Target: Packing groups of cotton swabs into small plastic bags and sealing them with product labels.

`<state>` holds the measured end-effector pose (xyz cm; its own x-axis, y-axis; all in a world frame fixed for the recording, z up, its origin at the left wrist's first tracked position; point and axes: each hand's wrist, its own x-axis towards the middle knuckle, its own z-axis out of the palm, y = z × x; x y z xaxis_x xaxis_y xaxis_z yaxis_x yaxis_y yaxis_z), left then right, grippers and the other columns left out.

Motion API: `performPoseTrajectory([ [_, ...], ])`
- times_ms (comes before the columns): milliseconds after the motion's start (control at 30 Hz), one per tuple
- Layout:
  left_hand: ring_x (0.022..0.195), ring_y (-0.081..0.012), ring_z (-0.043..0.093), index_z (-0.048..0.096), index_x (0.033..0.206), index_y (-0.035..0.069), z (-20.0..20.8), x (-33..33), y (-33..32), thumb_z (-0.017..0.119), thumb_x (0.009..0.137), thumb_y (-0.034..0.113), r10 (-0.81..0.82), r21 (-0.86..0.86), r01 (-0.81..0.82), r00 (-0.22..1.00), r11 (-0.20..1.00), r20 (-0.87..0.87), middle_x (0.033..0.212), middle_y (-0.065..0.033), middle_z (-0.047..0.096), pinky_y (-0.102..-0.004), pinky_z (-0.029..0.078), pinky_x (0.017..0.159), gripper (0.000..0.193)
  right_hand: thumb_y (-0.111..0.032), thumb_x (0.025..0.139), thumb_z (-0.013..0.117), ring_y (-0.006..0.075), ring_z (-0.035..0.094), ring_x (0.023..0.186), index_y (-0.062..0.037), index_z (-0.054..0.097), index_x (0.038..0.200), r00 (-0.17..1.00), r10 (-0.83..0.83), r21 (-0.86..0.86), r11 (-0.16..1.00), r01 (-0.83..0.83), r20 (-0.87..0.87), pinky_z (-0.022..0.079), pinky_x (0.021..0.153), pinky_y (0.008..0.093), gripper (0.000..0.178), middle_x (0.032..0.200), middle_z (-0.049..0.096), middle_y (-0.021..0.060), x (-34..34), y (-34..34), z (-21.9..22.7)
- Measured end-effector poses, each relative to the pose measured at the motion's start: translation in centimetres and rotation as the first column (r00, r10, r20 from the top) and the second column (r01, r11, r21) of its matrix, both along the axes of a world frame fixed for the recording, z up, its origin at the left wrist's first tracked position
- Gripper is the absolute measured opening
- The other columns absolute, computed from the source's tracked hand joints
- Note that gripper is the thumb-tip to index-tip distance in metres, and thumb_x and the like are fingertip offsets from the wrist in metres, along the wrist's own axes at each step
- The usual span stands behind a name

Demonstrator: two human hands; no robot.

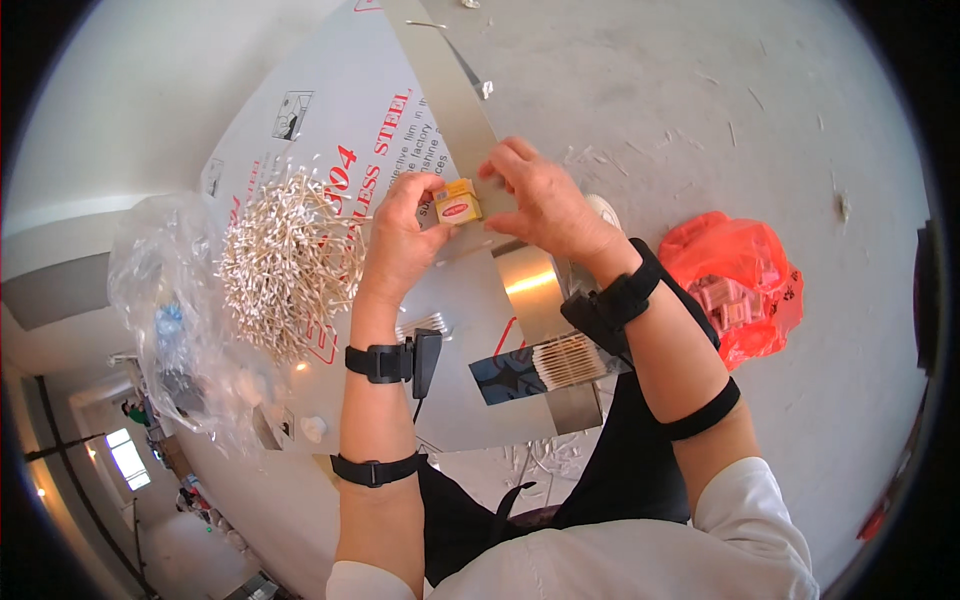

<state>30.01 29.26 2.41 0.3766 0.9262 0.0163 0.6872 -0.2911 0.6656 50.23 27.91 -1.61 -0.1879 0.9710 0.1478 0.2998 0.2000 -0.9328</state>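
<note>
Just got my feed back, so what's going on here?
The person's left hand holds a small yellow box; the right hand is open beside it. A pile of loose cotton swabs lies to the left, a neat row of swabs lies nearer the body, and a red bag sits off to the right.

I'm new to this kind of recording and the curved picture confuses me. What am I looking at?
There is no robot here, just a person's bare hands. The one picture comes from a wide fisheye camera on the person's head, looking down, so straight edges bend near the rim. Black straps circle the forearms.

The left hand holds a small yellow box between thumb and fingers; the right hand is beside it, fingers parted. On the printed work surface lie a large heap of cotton swabs and, nearer the person's right, a neat row of swabs.
</note>
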Motion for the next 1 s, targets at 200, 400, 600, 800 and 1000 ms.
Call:
performPoseTrajectory([
  [200, 0.102, -0.0219, 0.062, 0.058, 0.103, 0.001, -0.4, 0.7, -1.5, 0.077, 0.064, -0.007, 0.017, 0.035, -0.018, 0.999, 0.999, 0.035, 0.11, -0.009, 0.063, -0.0325, 0.051, 0.092, 0.044, -0.008, 0.062, 0.079, 0.0293, 0.058, 0.101, -0.008, 0.067, 0.109, 0.99, 0.012, 0.282, 0.958, -0.051, 0.141, 0.05, 0.087, 0.0395, 0.048, 0.103, 0.064, 0.0079, -0.6, 0.0, -1.8],
  [400, 0.101, -0.0279, 0.063, 0.059, 0.099, 0.001, -0.6, 0.4, -2.3, 0.077, 0.068, -0.005, -0.018, 0.148, 0.014, 0.999, 0.989, 0.03, 0.112, -0.0119, 0.063, -0.0353, 0.052, 0.089, 0.036, -0.01, 0.063, 0.079, 0.0293, 0.058, 0.099, -0.008, 0.067, 0.107, 0.994, 0.016, 0.255, 0.966, -0.043, 0.11, 0.05, 0.086, 0.039, 0.046, 0.101, 0.065, 0.0068, -0.7, 0.1, -2.1],
  [600, 0.093, -0.0293, 0.063, 0.062, 0.094, 0.001, -0.5, 0.7, -2.9, 0.072, 0.075, -0.003, -0.038, 0.323, 0.051, 0.998, 0.945, -0.047, 0.104, -0.0118, 0.062, -0.0378, 0.053, 0.079, 0.021, -0.01, 0.062, 0.079, 0.0298, 0.058, 0.101, -0.0074, 0.068, 0.106, 0.993, 0.021, 0.242, 0.969, -0.049, 0.12, 0.05, 0.087, 0.039, 0.045, 0.102, 0.065, 0.0073, -0.5, 0.0, -2.2],
  [800, 0.089, -0.0303, 0.061, 0.063, 0.093, 0.002, -0.7, 1.1, -2.8, 0.067, 0.079, -0.003, -0.048, 0.392, 0.088, 0.993, 0.916, -0.112, 0.096, -0.0115, 0.06, -0.0391, 0.052, 0.074, 0.015, -0.006, 0.06, 0.082, 0.0304, 0.058, 0.104, -0.0066, 0.065, 0.11, 0.991, 0.041, 0.231, 0.97, -0.069, 0.124, 0.051, 0.088, 0.0392, 0.052, 0.108, 0.065, 0.008, -0.2, -0.1, -1.9],
  [1000, 0.091, -0.031, 0.061, 0.062, 0.095, 0.001, -0.7, 1.5, -3.1, 0.071, 0.076, -0.002, -0.056, 0.444, 0.128, 0.984, 0.887, -0.17, 0.097, -0.0114, 0.059, -0.0395, 0.052, 0.076, 0.021, -0.008, 0.06, 0.083, 0.0308, 0.058, 0.105, -0.0059, 0.064, 0.111, 0.992, 0.043, 0.255, 0.964, -0.072, 0.119, 0.05, 0.088, 0.0393, 0.054, 0.109, 0.065, 0.008, -0.2, -0.1, -2.0],
])
